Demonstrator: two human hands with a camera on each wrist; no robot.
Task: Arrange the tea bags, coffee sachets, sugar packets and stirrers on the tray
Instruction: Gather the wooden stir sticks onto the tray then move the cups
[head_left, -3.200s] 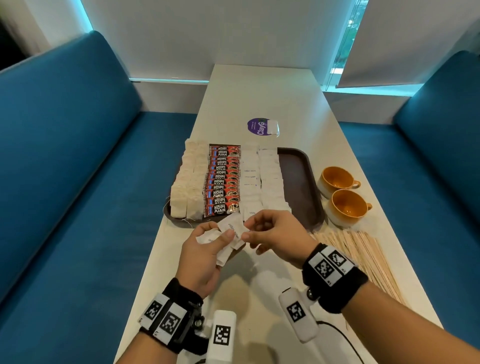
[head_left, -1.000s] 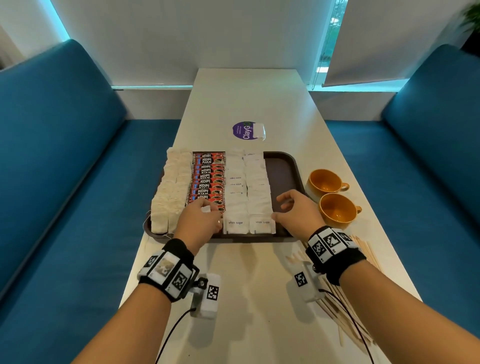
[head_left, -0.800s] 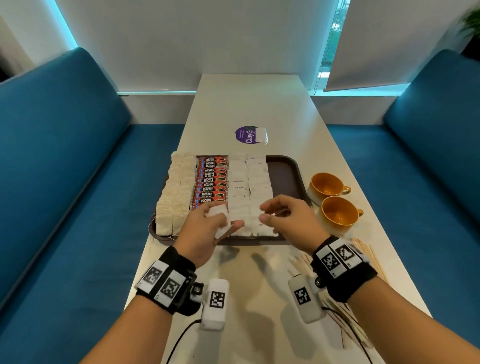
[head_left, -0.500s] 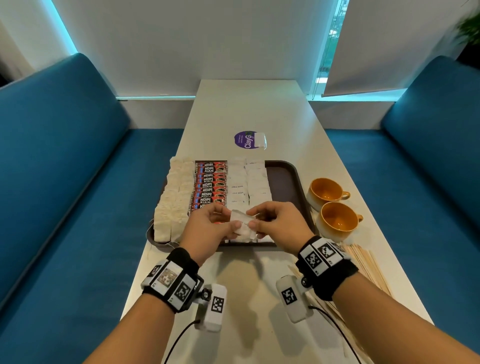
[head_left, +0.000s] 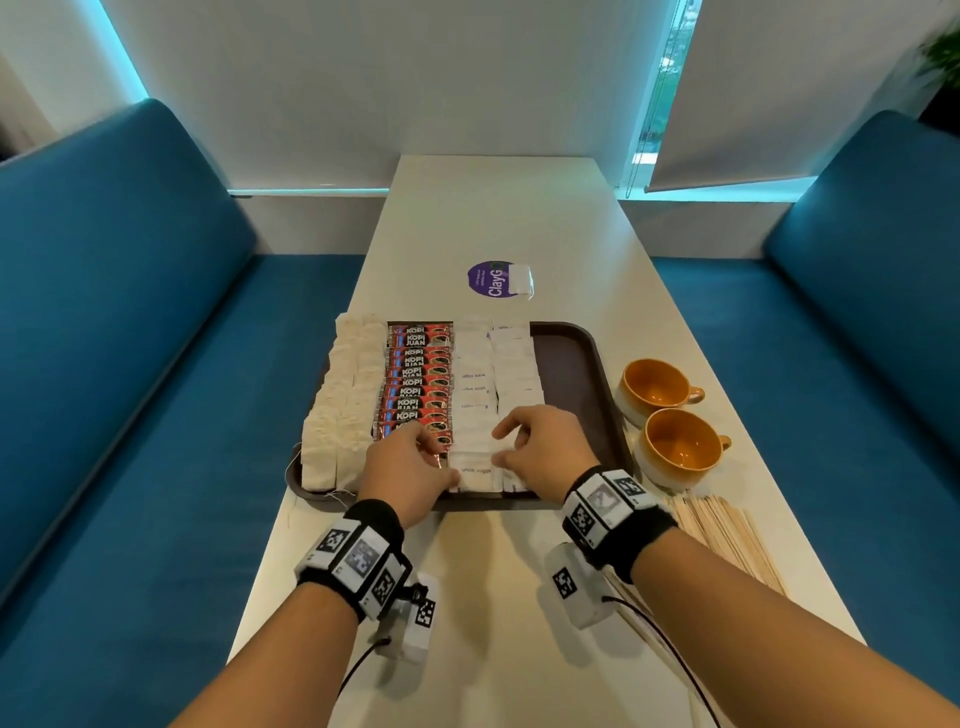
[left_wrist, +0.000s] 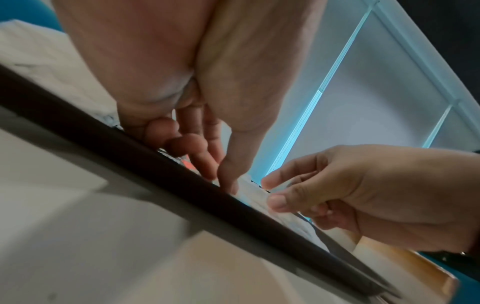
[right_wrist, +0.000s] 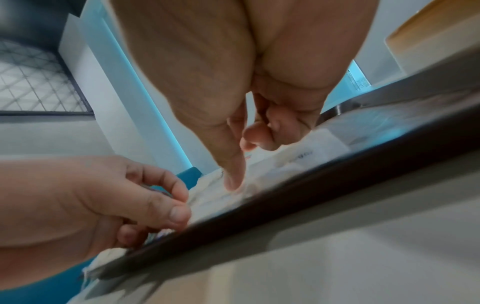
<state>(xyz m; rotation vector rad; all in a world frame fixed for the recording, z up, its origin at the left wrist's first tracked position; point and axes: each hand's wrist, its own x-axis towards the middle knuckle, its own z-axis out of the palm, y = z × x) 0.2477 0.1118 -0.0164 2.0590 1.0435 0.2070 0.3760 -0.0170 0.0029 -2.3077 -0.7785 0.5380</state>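
A dark brown tray (head_left: 569, 374) holds tea bags (head_left: 340, 410) at its left, then a column of red coffee sachets (head_left: 421, 374), then two columns of white sugar packets (head_left: 511, 364). Both hands hover low over the near end of the sugar columns. My left hand (head_left: 441, 462) and right hand (head_left: 498, 447) pinch the two side edges of one sugar packet (head_left: 475, 470) that lies on the near end of the left column. In the wrist views the left hand (left_wrist: 226, 181) and right hand (right_wrist: 240, 164) point down onto it. Wooden stirrers (head_left: 727, 535) lie on the table at the right.
Two orange cups (head_left: 654, 384) (head_left: 680, 447) stand right of the tray. A purple round sticker (head_left: 488, 280) with a small white packet (head_left: 519, 280) lies beyond the tray. Blue benches (head_left: 130, 364) flank the narrow table. The tray's right strip is bare.
Half a second ago both hands held the sugar packet up in front of the tray. They have now lowered it onto the near end of the left sugar column.
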